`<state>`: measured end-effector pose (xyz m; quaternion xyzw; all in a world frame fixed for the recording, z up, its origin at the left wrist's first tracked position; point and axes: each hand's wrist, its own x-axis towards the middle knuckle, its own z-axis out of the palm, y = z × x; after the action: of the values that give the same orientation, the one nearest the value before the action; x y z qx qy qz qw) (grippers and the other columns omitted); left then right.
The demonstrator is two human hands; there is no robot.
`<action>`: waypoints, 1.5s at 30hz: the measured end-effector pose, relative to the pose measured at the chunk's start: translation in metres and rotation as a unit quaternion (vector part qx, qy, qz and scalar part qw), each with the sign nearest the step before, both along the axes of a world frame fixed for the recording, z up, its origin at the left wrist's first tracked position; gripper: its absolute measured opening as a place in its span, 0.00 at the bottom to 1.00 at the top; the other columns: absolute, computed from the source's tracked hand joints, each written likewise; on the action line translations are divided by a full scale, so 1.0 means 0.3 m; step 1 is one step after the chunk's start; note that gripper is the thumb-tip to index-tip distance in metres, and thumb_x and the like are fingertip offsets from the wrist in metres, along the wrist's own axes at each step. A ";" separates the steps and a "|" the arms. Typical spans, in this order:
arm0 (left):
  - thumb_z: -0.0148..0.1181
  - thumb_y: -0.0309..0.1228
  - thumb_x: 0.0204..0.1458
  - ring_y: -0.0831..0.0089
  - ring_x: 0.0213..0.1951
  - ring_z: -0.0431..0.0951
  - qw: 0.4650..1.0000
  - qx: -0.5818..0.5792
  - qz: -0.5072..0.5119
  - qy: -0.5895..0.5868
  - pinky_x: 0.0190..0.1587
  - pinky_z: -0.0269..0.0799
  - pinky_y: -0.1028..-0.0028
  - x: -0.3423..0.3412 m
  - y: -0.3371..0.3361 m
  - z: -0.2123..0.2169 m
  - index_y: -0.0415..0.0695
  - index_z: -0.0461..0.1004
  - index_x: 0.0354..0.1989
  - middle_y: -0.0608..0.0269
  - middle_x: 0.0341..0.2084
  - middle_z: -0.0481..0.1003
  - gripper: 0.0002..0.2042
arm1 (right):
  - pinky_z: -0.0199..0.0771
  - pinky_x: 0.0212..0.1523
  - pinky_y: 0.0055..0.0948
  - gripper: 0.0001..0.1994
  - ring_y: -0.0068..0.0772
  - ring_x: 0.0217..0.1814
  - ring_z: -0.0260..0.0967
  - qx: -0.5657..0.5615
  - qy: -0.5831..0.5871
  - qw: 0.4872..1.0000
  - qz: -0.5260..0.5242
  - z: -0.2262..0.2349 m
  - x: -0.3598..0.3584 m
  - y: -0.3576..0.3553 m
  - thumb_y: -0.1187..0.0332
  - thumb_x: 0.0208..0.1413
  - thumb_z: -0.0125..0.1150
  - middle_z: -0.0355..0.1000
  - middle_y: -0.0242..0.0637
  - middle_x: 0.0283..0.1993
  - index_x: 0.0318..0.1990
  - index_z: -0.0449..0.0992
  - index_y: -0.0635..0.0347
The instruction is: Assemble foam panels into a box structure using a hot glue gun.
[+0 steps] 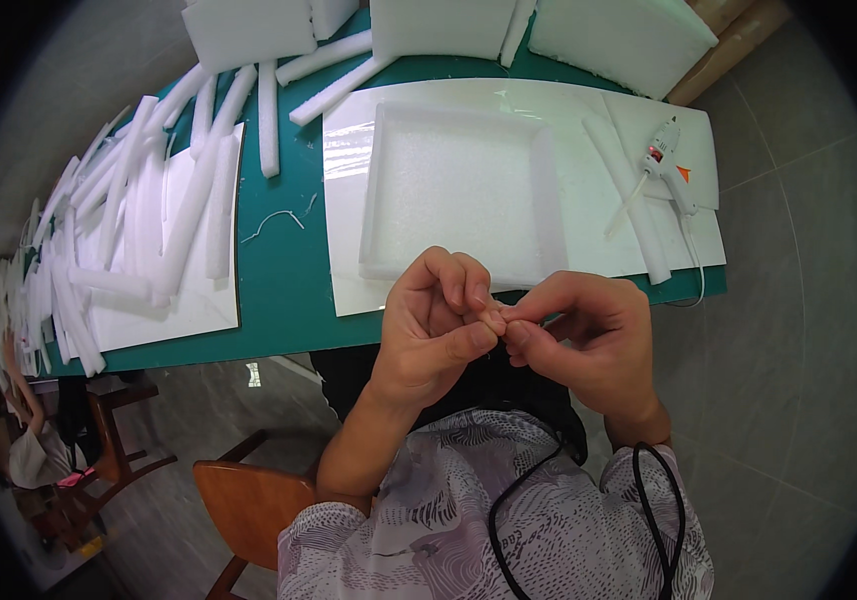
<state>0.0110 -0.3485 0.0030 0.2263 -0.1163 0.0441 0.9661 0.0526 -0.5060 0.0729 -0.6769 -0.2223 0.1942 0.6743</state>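
My left hand [436,322] and my right hand [589,338] meet in front of my body, just off the near edge of the table. The right thumb and forefinger pinch together at the left fingertips. Left fingers are curled in, with the thumb against them. Anything between the fingertips is too small to make out. Beyond my hands, a shallow white foam tray [464,190] lies on a glossy white board [344,240]. To its right, a white hot glue gun [671,175] with an orange trigger rests by a long foam strip [617,180].
Many loose foam strips [129,215] are heaped on another white board at the left. Large white foam blocks [439,28] line the table's far side. A thin white string [274,220] lies on the green tabletop [289,270]. A wooden chair [249,500] stands behind at left; another person [39,450] is far left.
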 end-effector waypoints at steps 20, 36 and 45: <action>0.60 0.12 0.48 0.75 0.38 0.77 1.000 -0.019 -0.008 0.002 0.50 0.75 0.71 0.007 -0.006 -0.007 0.44 0.60 0.36 0.61 0.38 0.65 0.16 | 0.80 0.32 0.19 0.07 0.23 0.34 0.78 -0.006 -0.083 0.996 -0.022 -0.004 -0.022 -0.002 0.79 0.52 0.65 0.78 0.39 0.35 0.39 0.79 0.69; 0.66 0.17 0.47 0.75 0.38 0.75 0.998 0.065 0.013 0.024 0.48 0.73 0.73 0.002 -0.024 0.007 0.46 0.58 0.37 0.63 0.37 0.63 0.20 | 0.74 0.26 0.19 0.06 0.21 0.31 0.74 -0.027 -0.101 0.994 -0.016 -0.040 0.002 -0.029 0.74 0.53 0.65 0.75 0.33 0.32 0.37 0.76 0.65; 0.66 0.15 0.45 0.74 0.34 0.76 0.985 0.156 0.071 0.017 0.50 0.75 0.71 -0.019 -0.006 0.001 0.44 0.60 0.36 0.60 0.36 0.66 0.19 | 0.73 0.27 0.21 0.03 0.23 0.30 0.73 -0.044 -0.116 0.992 0.016 -0.049 0.005 -0.045 0.76 0.54 0.63 0.74 0.34 0.31 0.35 0.76 0.64</action>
<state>0.0054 -0.3504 0.0034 0.3826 -0.0889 0.0902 0.9152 0.0542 -0.5195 0.0581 -0.7203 -0.3010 0.1353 0.6101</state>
